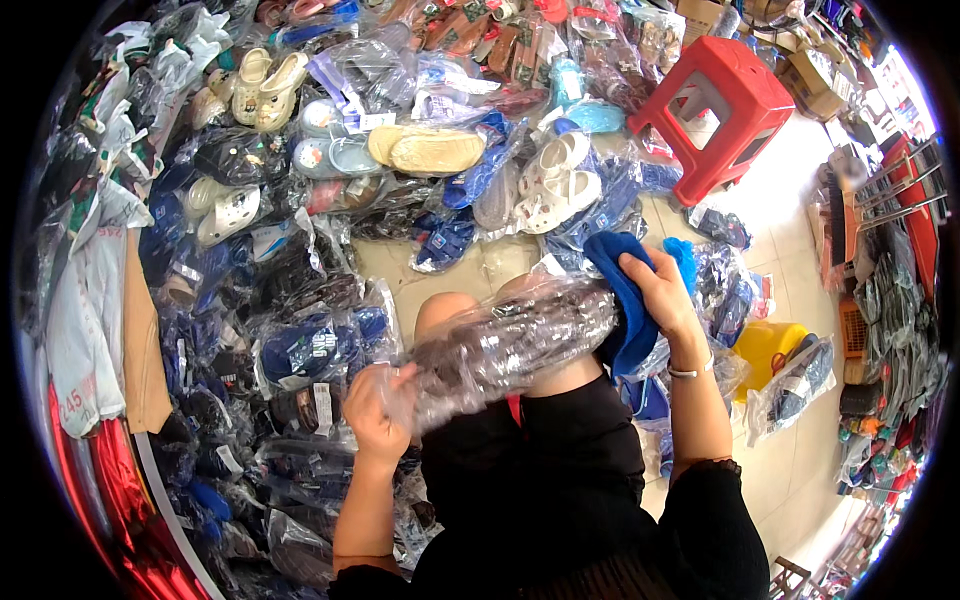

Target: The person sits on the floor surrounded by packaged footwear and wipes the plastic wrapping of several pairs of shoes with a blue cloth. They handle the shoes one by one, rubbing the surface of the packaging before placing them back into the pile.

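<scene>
Stretched over my knees is a clear plastic bag (pixel 517 349) with dark brown contents, probably footwear, blurred by glare. My left hand (pixel 381 409) grips the bag's gathered left end. A folded blue cloth (pixel 624 300) is in my right hand (pixel 660 292), pressed to the bag's right end. Beyond my knees lie white clogs (pixel 559 187) and dark blue slippers (pixel 444 238), many wrapped in clear plastic. To the left of the bag, a dark blue pair of wrapped slippers (pixel 307 349) rests on the pile.
A red plastic stool (pixel 716 112) lies tipped at the upper right. Yellow slippers (pixel 427 148) and cream clogs (pixel 266 88) sit among the wrapped footwear. On the right are a yellow object (pixel 765 349), tiled floor (pixel 780 465) and a brush (pixel 844 214). Cardboard (pixel 144 345) stands at the left.
</scene>
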`<state>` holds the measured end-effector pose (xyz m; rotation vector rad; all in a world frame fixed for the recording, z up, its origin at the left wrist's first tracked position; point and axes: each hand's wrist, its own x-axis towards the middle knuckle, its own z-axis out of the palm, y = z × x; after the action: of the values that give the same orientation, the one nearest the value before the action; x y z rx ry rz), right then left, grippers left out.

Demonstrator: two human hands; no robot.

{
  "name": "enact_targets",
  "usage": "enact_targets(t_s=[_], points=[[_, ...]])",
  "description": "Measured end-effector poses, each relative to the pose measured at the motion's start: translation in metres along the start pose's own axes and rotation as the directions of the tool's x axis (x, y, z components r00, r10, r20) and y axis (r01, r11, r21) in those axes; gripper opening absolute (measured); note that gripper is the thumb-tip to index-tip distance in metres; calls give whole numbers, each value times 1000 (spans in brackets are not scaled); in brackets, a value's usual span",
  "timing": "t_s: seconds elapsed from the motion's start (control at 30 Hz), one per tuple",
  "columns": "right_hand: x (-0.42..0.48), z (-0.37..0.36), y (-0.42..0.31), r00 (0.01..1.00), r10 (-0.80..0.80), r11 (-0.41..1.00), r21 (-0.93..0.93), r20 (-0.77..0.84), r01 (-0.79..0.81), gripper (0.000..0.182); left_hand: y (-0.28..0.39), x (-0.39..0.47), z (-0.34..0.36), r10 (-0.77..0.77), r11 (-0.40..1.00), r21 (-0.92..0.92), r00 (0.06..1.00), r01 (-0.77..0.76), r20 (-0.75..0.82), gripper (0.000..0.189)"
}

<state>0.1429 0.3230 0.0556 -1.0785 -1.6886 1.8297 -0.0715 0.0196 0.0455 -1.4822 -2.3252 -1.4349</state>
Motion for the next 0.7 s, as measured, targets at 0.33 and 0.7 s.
enact_targets(t_s=[0.33,0.7], points=[[-19,87,-2,642,-759,288,-827,111,483,21,-14,-3,16,-111,988,-102,992,117,60,58],[-10,80,20,642,-749,238,-836,166,495,28,-22,2,16,-286,907,-311,957,284,40,33]])
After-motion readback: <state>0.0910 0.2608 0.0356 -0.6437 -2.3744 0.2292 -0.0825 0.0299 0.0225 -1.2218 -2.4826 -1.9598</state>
